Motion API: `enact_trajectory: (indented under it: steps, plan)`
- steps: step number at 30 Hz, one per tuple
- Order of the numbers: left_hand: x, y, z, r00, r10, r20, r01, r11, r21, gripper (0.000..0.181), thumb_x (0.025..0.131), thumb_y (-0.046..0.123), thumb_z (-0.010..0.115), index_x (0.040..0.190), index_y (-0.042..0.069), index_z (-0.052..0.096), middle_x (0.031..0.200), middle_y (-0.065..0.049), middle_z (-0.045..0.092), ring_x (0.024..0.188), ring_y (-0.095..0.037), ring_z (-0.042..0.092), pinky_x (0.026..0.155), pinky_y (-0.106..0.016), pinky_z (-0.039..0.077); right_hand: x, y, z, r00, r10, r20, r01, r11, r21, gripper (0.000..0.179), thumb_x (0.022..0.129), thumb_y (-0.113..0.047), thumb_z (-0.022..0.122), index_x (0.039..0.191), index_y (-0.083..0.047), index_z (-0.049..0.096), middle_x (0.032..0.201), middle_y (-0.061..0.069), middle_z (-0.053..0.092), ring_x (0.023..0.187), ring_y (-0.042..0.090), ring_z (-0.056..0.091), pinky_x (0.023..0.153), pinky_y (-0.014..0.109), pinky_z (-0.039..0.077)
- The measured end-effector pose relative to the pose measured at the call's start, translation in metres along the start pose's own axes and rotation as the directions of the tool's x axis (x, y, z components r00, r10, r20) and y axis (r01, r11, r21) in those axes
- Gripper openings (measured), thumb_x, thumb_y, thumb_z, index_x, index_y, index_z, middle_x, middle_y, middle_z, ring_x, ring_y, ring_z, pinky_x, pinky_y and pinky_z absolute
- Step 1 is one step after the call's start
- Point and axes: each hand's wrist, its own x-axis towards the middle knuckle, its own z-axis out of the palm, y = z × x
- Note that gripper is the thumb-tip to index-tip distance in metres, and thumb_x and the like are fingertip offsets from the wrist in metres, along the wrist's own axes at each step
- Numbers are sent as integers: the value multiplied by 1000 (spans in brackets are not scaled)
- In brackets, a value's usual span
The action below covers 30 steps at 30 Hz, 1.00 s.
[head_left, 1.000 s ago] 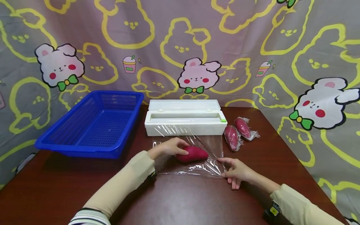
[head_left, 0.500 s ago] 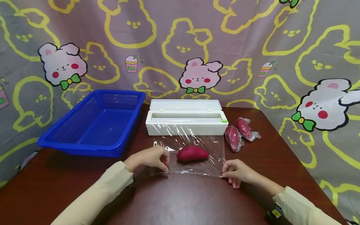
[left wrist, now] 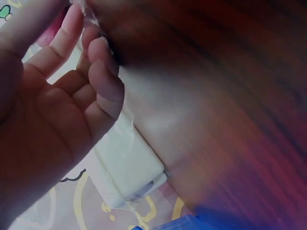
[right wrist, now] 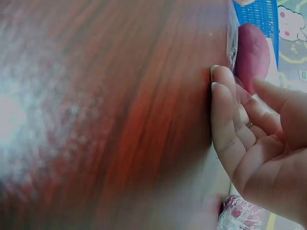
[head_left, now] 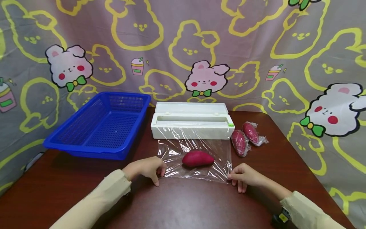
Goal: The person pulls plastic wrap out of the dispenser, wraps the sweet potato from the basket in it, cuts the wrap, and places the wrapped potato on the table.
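Note:
A red sweet potato (head_left: pixel 198 158) lies on a sheet of cling film (head_left: pixel 171 170) drawn out from a white dispenser box (head_left: pixel 193 132). My right hand (head_left: pixel 243 177) pinches the film's near right corner between thumb and fingers. At the near left corner is my left hand (head_left: pixel 148 169), its thumb apart from its loosely bent fingers. In the left wrist view, a bit of film shows by the fingertips of the left hand (left wrist: pixel 62 100). The right wrist view has the sweet potato (right wrist: pixel 253 55) just beyond the right hand (right wrist: pixel 259 143).
Two wrapped sweet potatoes (head_left: pixel 239 142) lie right of the box. A blue plastic basket (head_left: pixel 85 148) stands at the left on the dark wooden table (head_left: pixel 183 203). Behind hangs a patterned curtain (head_left: pixel 171 38).
My left hand has let go of the sweet potato and moved left and nearer, to the film's left corner. The right hand has drawn its fingers together at the right corner.

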Motion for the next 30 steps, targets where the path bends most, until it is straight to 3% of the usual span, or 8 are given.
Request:
enact_trajectory:
  steps: [6, 10, 12, 16, 19, 22, 26, 30]
  plan:
    - [2, -3, 0, 997, 71, -22, -71, 997, 28, 15, 66, 0, 73, 69, 8, 60, 62, 8, 50, 58, 0, 43, 54, -17, 39, -3, -3, 0, 998, -31, -52, 25, 993, -118, 21, 71, -10, 74, 79, 3, 59, 59, 3, 55, 42, 9, 53, 37, 31, 46]
    - [3, -7, 0, 994, 100, -45, -98, 994, 53, 10, 72, 1, 66, 68, 9, 62, 63, 11, 51, 59, 1, 44, 55, -16, 40, -3, -3, 0, 978, -168, -126, 122, 944, -307, 16, 69, -11, 76, 69, -6, 60, 54, -8, 49, 41, -1, 44, 36, 22, 41]
    - [2, -8, -1, 992, 105, -66, -102, 994, 48, 9, 71, 1, 65, 67, 9, 63, 63, 11, 50, 59, 1, 44, 55, -16, 40, -2, -4, -1, 950, -268, -158, 184, 894, -409, 15, 69, -13, 76, 65, -11, 61, 55, -13, 47, 46, -4, 41, 40, 19, 38]
    - [1, -11, -1, 984, 126, -130, -122, 992, 35, 9, 69, 2, 64, 66, 10, 62, 66, 10, 48, 63, -2, 44, 57, -18, 39, -2, -5, -5, 866, -459, -198, 301, 794, -528, 15, 67, -13, 78, 63, -17, 64, 67, -12, 48, 61, 1, 44, 53, 19, 38]
    - [1, -13, -1, 969, 166, -185, -163, 986, 35, 9, 69, 4, 63, 66, 12, 61, 71, 8, 51, 68, -5, 47, 63, -21, 40, 0, -5, -8, 804, -563, -192, 402, 752, -522, 16, 65, -8, 78, 64, -17, 65, 78, -1, 53, 73, 10, 49, 62, 19, 40]
    - [0, -15, 1, 959, 183, -215, -185, 983, 10, 10, 70, 5, 62, 66, 14, 59, 80, 6, 56, 79, -8, 51, 72, -25, 42, 3, -2, -12, 768, -628, -129, 524, 730, -438, 17, 66, 0, 76, 68, -13, 65, 85, 9, 59, 80, 17, 54, 69, 18, 42]
    - [-2, -19, 5, 965, 160, -209, -184, 978, -99, 11, 76, 7, 59, 69, 15, 57, 92, 3, 62, 89, -10, 54, 78, -27, 43, 6, 4, -18, 771, -634, -58, 597, 752, -279, 15, 71, 8, 69, 74, -7, 64, 85, 15, 64, 83, 19, 60, 73, 19, 45]
    - [-3, -21, 5, 969, 127, -211, -179, 951, -252, 9, 83, 4, 57, 75, 9, 56, 87, -1, 66, 85, -10, 58, 72, -25, 45, 4, 8, -24, 812, -580, -61, 560, 805, -197, 12, 75, 9, 64, 80, -2, 64, 83, 15, 66, 79, 19, 63, 67, 23, 49]
